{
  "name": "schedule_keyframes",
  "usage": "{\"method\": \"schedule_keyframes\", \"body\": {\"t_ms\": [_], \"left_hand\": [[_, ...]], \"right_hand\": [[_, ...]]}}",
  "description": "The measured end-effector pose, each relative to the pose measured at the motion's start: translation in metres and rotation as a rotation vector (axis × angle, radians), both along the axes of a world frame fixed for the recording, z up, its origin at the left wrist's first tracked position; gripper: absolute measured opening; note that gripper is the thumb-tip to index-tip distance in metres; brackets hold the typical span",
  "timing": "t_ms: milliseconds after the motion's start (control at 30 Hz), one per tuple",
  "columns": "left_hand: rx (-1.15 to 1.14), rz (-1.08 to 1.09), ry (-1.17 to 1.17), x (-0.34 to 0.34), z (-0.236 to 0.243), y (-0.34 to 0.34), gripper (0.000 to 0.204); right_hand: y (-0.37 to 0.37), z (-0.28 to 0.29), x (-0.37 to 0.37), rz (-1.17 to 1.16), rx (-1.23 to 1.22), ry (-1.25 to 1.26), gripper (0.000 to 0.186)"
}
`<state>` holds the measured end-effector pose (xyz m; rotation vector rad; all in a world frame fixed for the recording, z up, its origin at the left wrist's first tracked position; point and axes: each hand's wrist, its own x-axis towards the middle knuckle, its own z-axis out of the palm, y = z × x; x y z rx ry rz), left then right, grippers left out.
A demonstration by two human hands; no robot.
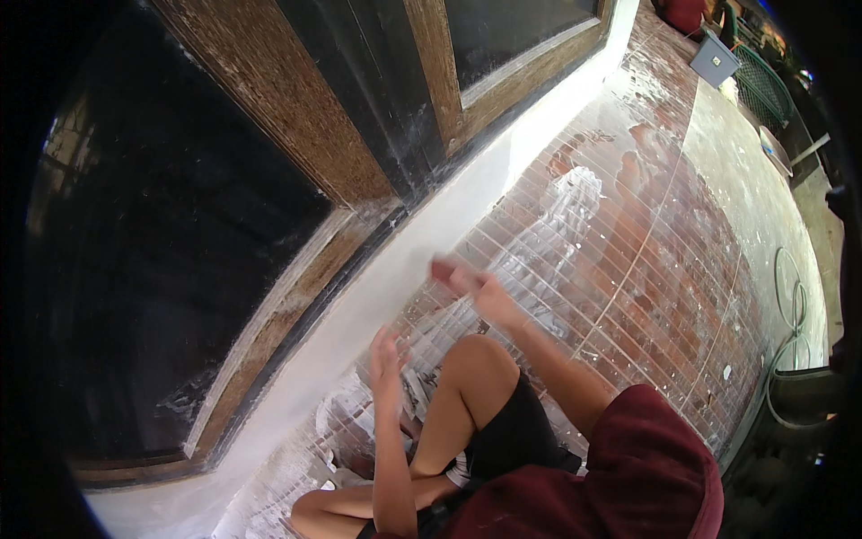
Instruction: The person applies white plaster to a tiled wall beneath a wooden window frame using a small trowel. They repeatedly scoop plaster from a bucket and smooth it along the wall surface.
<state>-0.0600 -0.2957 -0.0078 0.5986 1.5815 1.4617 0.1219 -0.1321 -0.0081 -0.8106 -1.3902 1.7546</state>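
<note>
My right hand (483, 294) is closed on a small dark red pad (442, 269), smeared by motion, beside the low white wall (404, 260). Whether the pad touches the wall, I cannot tell. Close to the same wall, left of my knee, my left hand (387, 357) is raised with its fingers loosely apart and nothing seen in them. Under both hands lies a brick-patterned tiled floor (620, 260), streaked with white powder (561, 216). My legs are folded on it.
Above the wall stand dark panes (180, 234) in worn brown wooden frames (278, 99). A hose (794, 314) coils at the right on pale concrete (732, 153). Far off are a grey box (716, 59), a green mesh chair (761, 85) and a person in red (684, 13).
</note>
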Motion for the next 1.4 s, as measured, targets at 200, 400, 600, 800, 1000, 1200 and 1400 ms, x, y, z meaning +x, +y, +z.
{"method": "schedule_keyframes", "body": {"t_ms": [200,400,600,800,1000,1200,1400], "left_hand": [[-0.113,0.142,-0.027,-0.064,0.002,-0.132,0.044],[-0.035,0.408,-0.126,-0.085,-0.012,-0.203,0.040],[-0.103,0.288,-0.047,-0.077,-0.005,-0.238,0.038],[-0.192,0.555,0.079,-0.090,0.016,-0.255,0.037],[0.001,0.325,0.050,-0.083,0.001,-0.194,0.033],[-0.086,0.378,0.081,-0.091,0.012,-0.212,0.037],[-0.070,0.435,-0.004,-0.094,-0.011,-0.202,0.039]], "right_hand": [[0.154,-0.008,0.014,-0.863,0.394,-0.129,0.053],[0.114,0.003,-0.107,-0.938,0.291,-0.211,0.061],[0.109,-0.009,-0.106,-0.867,0.302,-0.150,0.060],[0.166,-0.004,-0.089,-1.057,0.037,-0.050,0.063],[0.045,-0.038,-0.138,-0.670,0.150,-0.154,0.066],[0.181,-0.070,-0.077,-0.947,-0.146,0.048,0.065],[0.122,-0.100,-0.100,-0.786,-0.011,-0.163,0.065]]}}
